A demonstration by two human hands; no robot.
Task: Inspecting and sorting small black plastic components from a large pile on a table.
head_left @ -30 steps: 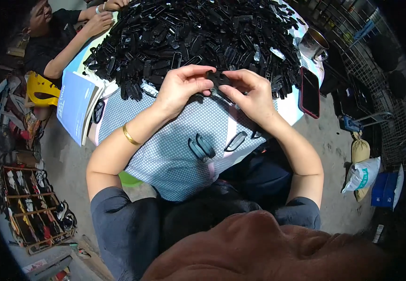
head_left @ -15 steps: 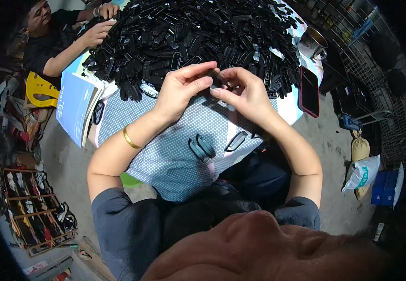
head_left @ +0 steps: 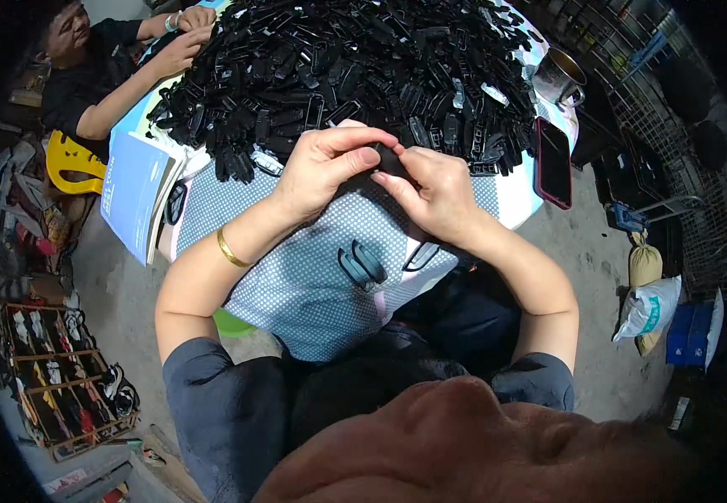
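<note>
The heap of black plastic parts (head_left: 338,67) fills most of the table (head_left: 510,197) in front of me, spilling right up to my knuckles. Nearer me lies the dotted blue cloth (head_left: 313,268), with two finished-looking black pieces (head_left: 362,264) resting side by side on it and another (head_left: 420,256) just beside my right wrist. A pale blue booklet (head_left: 133,193) hangs off the table's left edge, a dark phone (head_left: 553,162) sits at the right, and another person's hands (head_left: 183,33) work at the far corner.

My left hand (head_left: 326,168) and right hand (head_left: 435,189) have drawn closer together than a second ago and lifted slightly toward the heap. Both are curled nearly shut, fingertips pinching one small black part (head_left: 390,159) between them, mostly hidden by my thumbs. I judge I am now pressing or fitting it rather than picking.
</note>
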